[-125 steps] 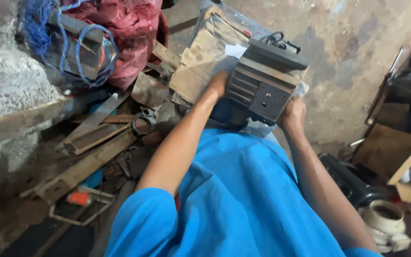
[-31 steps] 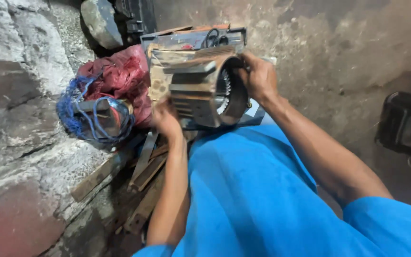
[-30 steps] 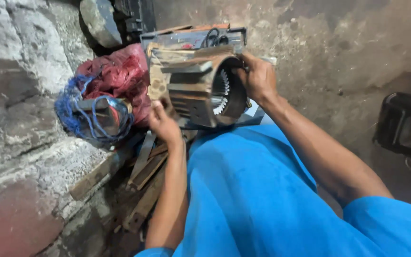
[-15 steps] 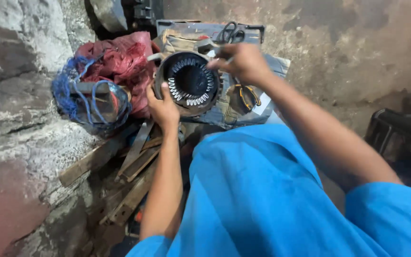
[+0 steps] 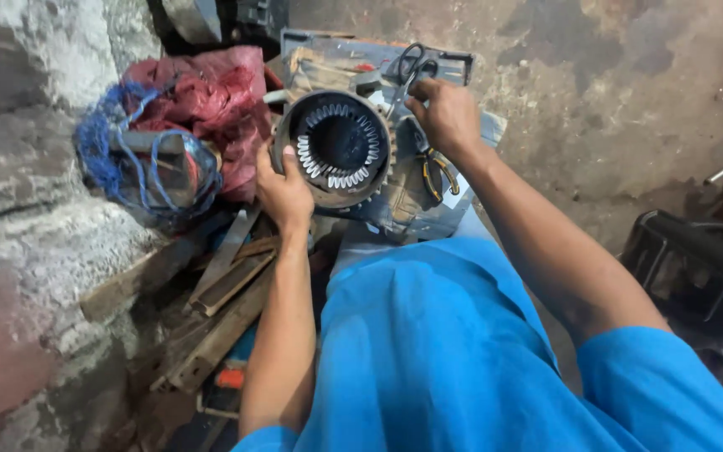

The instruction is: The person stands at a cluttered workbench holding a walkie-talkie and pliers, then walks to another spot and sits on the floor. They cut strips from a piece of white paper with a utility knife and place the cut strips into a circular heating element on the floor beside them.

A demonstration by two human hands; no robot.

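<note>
Rough grey stone wall rises at the far left of the motor stator, with a tangle of blue rope and a crumpled red sack packed between them, so that side is tight. Flat rusty metal strips and wood offcuts lie below the stator's left edge. The left hand cups the stator's lower left rim, fingers curled on it. Round and ribbed, the stator faces up, its open bore ringed with pale slot teeth. The right hand grips the upper right rim, fingers closed, beside black-handled scissors. Right of the stator, mottled concrete floor lies open.
</note>
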